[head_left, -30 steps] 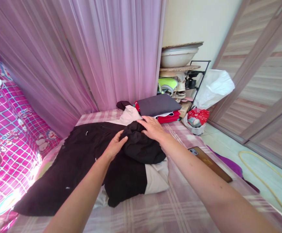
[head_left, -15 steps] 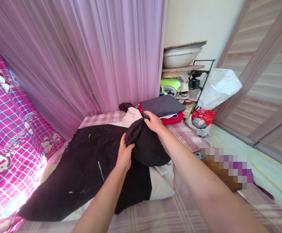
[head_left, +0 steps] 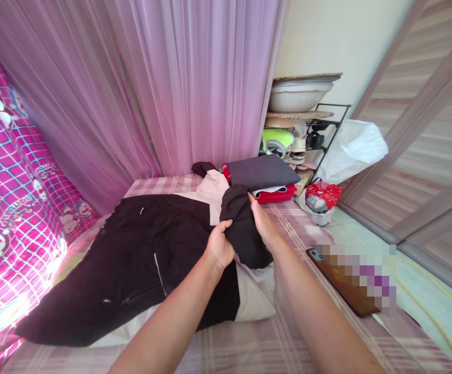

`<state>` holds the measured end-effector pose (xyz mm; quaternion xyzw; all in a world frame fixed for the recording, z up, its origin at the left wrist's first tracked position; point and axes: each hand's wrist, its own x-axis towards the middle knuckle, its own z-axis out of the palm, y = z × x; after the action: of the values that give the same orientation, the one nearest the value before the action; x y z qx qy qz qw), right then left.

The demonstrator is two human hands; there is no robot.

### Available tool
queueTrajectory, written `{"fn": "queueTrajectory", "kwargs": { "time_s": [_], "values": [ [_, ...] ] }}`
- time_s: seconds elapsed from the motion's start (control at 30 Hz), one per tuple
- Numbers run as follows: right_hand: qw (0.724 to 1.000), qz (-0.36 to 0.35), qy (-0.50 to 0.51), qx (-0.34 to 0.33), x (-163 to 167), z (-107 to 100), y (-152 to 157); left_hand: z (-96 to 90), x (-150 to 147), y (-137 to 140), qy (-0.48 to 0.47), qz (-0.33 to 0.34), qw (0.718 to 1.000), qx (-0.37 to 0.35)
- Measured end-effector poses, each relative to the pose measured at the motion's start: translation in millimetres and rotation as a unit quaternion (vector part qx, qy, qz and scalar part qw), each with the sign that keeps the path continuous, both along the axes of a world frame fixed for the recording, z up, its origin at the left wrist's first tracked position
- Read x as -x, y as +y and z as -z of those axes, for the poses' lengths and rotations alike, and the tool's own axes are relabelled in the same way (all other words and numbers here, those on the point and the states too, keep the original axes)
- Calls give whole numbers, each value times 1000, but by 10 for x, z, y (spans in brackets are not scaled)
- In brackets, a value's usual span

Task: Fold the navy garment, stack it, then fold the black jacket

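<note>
Left hand (head_left: 220,248) farther right, folded clothes (head_left: 265,171) beyond

The jacket (head_left: 132,259) is coloured black and off-white. The bed sheet (head_left: 249,348) is patterned in mauve and white plaid. The hot-pink cloth (head_left: 27,156) is printed with a white-and-blue grid and cartoon figures. The curtain (head_left: 198,78) is tinted lilac, the folded garment (head_left: 263,171) dark grey, the phone (head_left: 339,283) brown.
</note>
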<state>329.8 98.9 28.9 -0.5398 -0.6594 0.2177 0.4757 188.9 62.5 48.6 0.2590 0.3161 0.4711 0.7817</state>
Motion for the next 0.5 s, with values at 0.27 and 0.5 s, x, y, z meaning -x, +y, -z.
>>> {"fn": "queueTrajectory", "kwargs": {
  "time_s": [0.27, 0.5],
  "values": [
    [980, 12, -189, 65, 406, 170, -104, 18, 1141, 253, 262, -51, 964, 0],
    [981, 34, -187, 30, 290, 156, -120, -259, 830, 886, 311, 130, 941, -18]
  ]
}}
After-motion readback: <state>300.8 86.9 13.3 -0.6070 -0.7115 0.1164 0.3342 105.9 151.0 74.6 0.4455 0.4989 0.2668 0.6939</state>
